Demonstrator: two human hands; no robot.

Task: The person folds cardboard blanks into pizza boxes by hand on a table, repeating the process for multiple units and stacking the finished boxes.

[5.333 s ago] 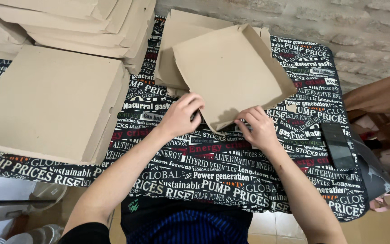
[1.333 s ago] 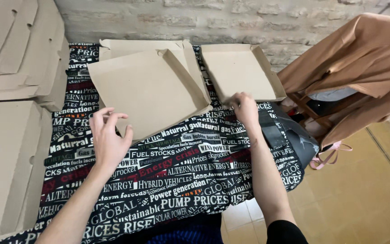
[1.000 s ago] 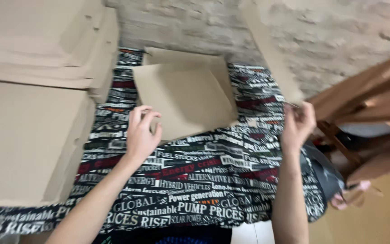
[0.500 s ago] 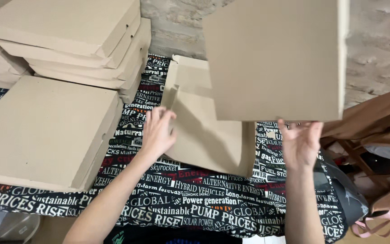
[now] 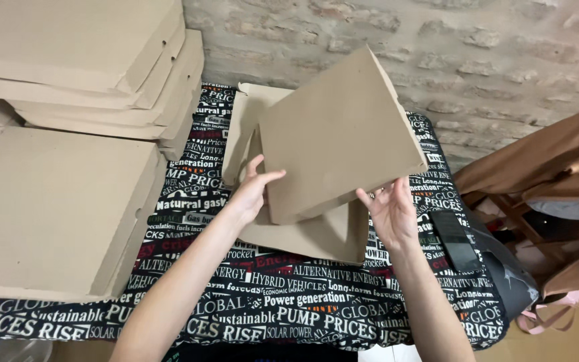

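I hold a flat brown cardboard box piece tilted above the table, its face turned toward me. My left hand grips its left edge with thumb on top. My right hand touches its lower right edge, fingers spread under it. Beneath it, a second cardboard piece with raised side walls lies on the table, partly hidden by the held one.
Folded cardboard boxes sit at the left, with a taller stack behind. The black tablecloth with printed lettering covers the table. A brick wall stands behind. Brown cloth over a chair and a dark bag are at right.
My right hand has brought the cardboard piece down from high at the right to the middle. My left hand rose off the lying piece and took hold of its left edge.
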